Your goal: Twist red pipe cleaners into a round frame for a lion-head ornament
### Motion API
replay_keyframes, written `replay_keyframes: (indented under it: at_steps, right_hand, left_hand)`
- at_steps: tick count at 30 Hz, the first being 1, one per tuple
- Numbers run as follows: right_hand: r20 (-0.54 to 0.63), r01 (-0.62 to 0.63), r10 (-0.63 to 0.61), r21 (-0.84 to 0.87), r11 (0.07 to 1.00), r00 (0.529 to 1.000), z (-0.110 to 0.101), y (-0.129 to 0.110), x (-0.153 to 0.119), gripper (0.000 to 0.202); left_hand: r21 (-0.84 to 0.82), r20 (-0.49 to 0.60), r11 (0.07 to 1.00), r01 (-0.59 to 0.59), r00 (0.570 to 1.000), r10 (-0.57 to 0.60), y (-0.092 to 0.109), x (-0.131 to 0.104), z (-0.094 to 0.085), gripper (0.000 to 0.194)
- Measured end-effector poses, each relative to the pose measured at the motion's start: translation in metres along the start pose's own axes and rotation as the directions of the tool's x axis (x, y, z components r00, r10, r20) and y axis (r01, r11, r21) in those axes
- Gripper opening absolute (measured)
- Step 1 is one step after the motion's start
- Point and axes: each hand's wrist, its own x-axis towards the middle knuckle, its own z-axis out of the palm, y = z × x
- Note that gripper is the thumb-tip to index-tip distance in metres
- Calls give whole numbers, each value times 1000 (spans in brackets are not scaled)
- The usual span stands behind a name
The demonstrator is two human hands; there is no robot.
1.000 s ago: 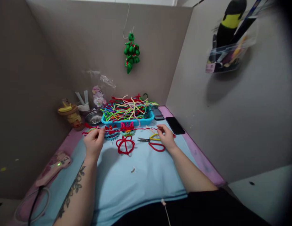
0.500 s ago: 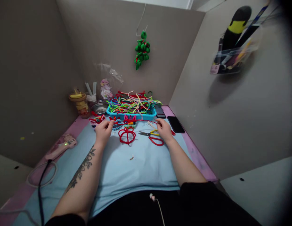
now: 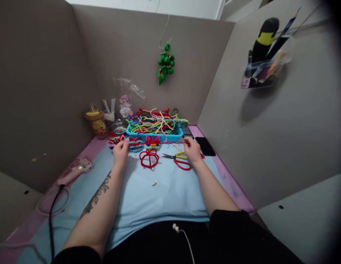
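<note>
A red pipe cleaner [image 3: 167, 142] is stretched nearly straight and level between my two hands. My left hand [image 3: 121, 152] pinches its left end, and my right hand [image 3: 191, 148] pinches the right end. Below it, on the blue cloth, lies a red pipe-cleaner frame [image 3: 149, 159] bent into a rounded cage shape with small loops on top. Scissors [image 3: 177, 158] with one yellow and one red handle lie beneath my right hand, blades pointing left. Behind the pipe cleaner sit several small colourful pipe-cleaner figures [image 3: 152, 141], partly covered by my left hand.
A blue tray [image 3: 159, 138] heaped with pipe cleaners stands at the back. Left of it are a metal bowl [image 3: 118, 127] and a brown cup [image 3: 96, 124]. A pink glue gun [image 3: 75, 172] with a cable lies left; a black phone [image 3: 205, 146] lies right.
The red pipe cleaner is pulled straighter and tauter between my hands; before, it sagged and curved slightly. The whole view has shifted slightly.
</note>
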Motion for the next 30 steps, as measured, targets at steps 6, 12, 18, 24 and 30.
replay_keyframes:
  at_steps: [6,12,18,24,30]
  right_hand:
    - [57,98,-105,110,989,993,-2,-12,0,23]
    - [34,77,-82,135,988,996,-7,-18,1,19]
    - [132,133,-170,250,959,977,-15,-39,-4,15]
    - [218,128,-177,221,967,960,-13,-38,-7,13]
    - [112,2,-16,127,992,994,-22,-2,-1,20]
  left_hand:
    - [-19,-7,1000,13,1000,-13,-5,13,-12,34]
    - [-53,18,998,-23,1000,24,15,9,-17,35]
    - [-168,-80,985,43,995,-57,13,17,-25,34]
    - [-98,-73,993,-66,996,59,29,15,-38,35]
    - [-115,194,991,67,980,-43,28,-2,-14,35]
